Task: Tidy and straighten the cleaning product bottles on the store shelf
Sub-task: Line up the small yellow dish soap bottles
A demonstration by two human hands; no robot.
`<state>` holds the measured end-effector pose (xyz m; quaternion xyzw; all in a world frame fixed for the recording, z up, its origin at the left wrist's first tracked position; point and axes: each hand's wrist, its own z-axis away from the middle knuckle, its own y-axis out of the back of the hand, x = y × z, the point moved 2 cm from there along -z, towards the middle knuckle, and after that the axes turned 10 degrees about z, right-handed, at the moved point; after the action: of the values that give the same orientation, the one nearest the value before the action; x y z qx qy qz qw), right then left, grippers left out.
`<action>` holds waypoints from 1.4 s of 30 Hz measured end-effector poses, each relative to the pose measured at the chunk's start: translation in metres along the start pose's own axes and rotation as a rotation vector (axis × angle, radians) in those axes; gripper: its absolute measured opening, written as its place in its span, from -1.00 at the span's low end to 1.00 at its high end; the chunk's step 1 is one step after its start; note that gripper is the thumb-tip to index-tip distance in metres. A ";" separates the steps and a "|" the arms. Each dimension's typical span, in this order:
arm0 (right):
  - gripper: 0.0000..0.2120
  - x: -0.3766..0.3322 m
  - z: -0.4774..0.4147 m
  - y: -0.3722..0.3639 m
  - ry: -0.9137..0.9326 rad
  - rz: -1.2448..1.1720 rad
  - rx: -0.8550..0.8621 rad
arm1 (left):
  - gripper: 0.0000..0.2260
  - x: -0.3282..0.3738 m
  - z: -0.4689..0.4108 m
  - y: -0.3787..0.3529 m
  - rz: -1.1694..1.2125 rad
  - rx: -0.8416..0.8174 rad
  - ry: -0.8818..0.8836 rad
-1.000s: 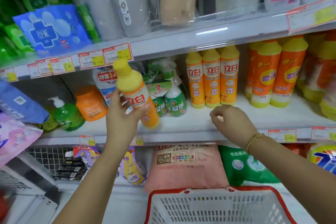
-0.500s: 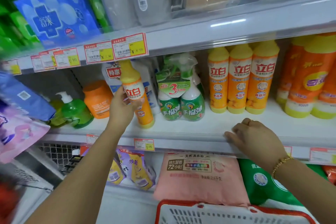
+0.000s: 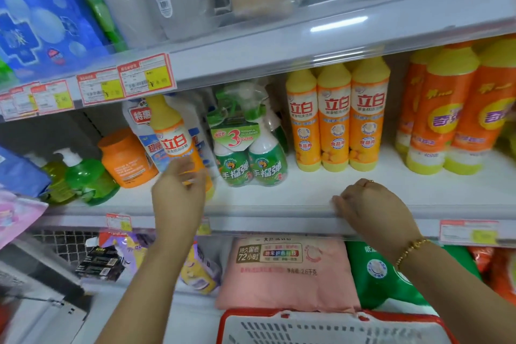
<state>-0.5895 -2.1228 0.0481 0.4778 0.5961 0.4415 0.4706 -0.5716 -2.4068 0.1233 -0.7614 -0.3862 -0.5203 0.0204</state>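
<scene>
A yellow-capped orange dish-soap bottle [image 3: 174,134] stands on the middle shelf [image 3: 307,193], left of the green spray-bottle twin pack [image 3: 251,165]. My left hand [image 3: 178,195] is blurred in front of its lower part, fingers loosely bent, and I see no firm grip on it. My right hand [image 3: 368,209] rests on the shelf's front edge with bent fingers and holds nothing. Three matching soap bottles [image 3: 336,117] stand in a neat row to the right, with bigger orange bottles [image 3: 444,120] beyond them.
Left of the lone bottle sit an orange jar [image 3: 127,159], a white-and-blue bottle [image 3: 139,126] and green pump bottles [image 3: 83,176]. Pink [image 3: 284,271] and green [image 3: 377,274] detergent bags lie on the shelf below. A red-and-white basket [image 3: 335,327] is at the bottom.
My left hand lowered the orange bottle from a tilted, lifted hold onto the shelf beside the spray pack, then slid down it. My right hand moved to the shelf's front edge.
</scene>
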 end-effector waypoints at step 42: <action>-0.40 -0.085 0.175 0.132 0.367 -0.626 0.390 | -0.53 0.147 0.144 0.121 1.101 -0.208 0.209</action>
<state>-0.3887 -2.1725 0.1593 0.2667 0.8592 0.2337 0.3687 -0.3625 -2.3461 0.2216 -0.7928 0.1249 -0.5409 0.2516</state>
